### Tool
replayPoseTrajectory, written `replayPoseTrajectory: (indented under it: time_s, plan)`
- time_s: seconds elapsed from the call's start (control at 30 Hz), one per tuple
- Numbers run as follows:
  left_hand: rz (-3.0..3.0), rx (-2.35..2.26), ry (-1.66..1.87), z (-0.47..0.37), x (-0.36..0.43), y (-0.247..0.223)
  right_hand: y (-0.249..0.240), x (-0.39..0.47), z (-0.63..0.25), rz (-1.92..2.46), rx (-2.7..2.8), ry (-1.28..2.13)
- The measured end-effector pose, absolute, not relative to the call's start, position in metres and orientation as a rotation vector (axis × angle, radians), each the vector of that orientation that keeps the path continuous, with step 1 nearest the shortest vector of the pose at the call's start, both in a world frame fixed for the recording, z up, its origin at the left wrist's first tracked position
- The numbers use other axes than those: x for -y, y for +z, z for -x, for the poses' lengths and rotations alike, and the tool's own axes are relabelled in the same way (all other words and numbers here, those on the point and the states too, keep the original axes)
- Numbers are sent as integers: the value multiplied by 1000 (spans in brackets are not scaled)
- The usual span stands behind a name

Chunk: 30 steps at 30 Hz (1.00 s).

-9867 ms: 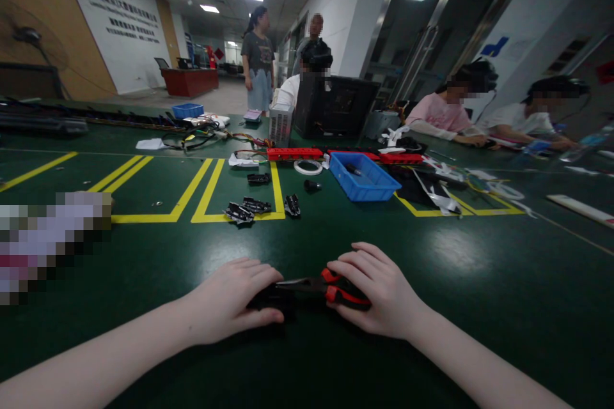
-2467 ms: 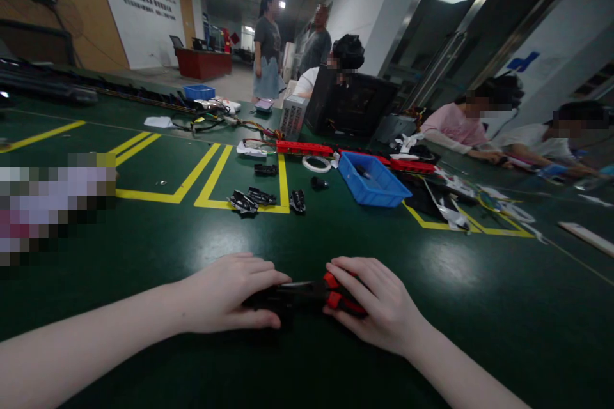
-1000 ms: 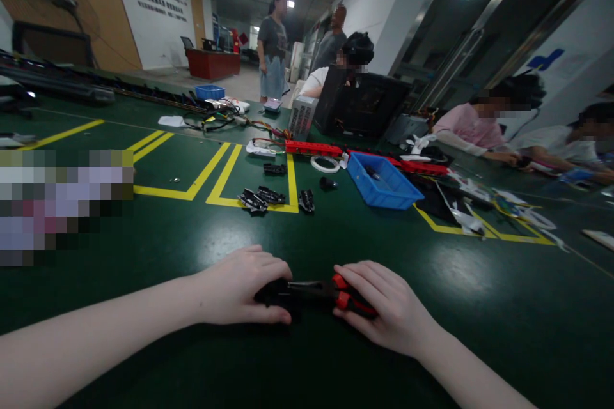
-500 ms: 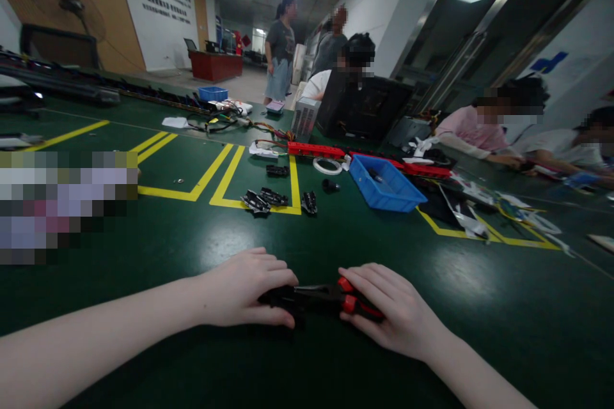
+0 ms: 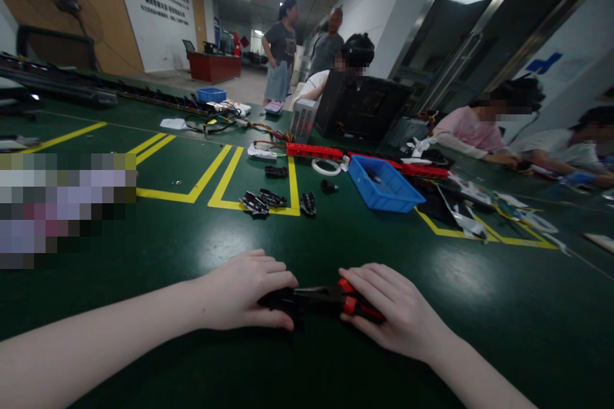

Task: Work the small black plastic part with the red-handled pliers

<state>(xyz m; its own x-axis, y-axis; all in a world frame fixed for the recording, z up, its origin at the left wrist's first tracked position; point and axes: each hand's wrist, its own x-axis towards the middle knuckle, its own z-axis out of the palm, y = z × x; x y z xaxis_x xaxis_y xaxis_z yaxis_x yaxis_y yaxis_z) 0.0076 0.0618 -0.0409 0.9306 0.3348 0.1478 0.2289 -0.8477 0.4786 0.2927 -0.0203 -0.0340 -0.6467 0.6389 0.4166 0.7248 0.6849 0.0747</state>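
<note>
Near the front of the green table, my left hand [image 5: 249,291] is closed around a small black part [image 5: 281,300], mostly covered by the fingers. My right hand [image 5: 396,310] grips the red and black handles of a pair of pliers [image 5: 350,301]. The pliers' metal jaws point left and reach the black part; whether they pinch it is too dark to tell. Beyond my hands, several similar black parts [image 5: 272,198] lie around a yellow-taped outline, one of them [image 5: 308,204] just right of the tape.
A blue tray [image 5: 391,195] stands beyond my right hand, beside a white ring [image 5: 326,167] and a small black cylinder [image 5: 329,186]. Red strips [image 5: 314,151], cables and a metal box [image 5: 302,121] lie farther back. People sit and stand across the table.
My hands, the pliers and the black part hold nearly the same places. The camera view has shifted very slightly.
</note>
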Motion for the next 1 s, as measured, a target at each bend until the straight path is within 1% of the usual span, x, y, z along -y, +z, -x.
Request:
replayPoseTrajectory:
  time_s: [0.23,0.43,0.7,0.8,0.9,0.93,1.0]
  plan:
    - [-2622,-406,309,-8,-61,-40,-37,23,-295,1099,2531,-350]
    - [-2684,-449,337,-6,-60,-42,-38,23,-292,1127,2509,-289]
    - [-2706,-495,340,-6,-58,-35,-32,19,-296,1062,2475,-424]
    - [-2661,-503,444,-5,-58,-29,-29,19,-299,1049,2413,-485]
    - [-2544,-435,603,-2,-41,-32,-28,20,-304,1048,2362,-524]
    - [-2522,-384,593,1,-29,-36,-28,20,-305,1056,2353,-526]
    - [-2578,-266,465,8,0,-51,-30,19,-308,1053,2341,-523]
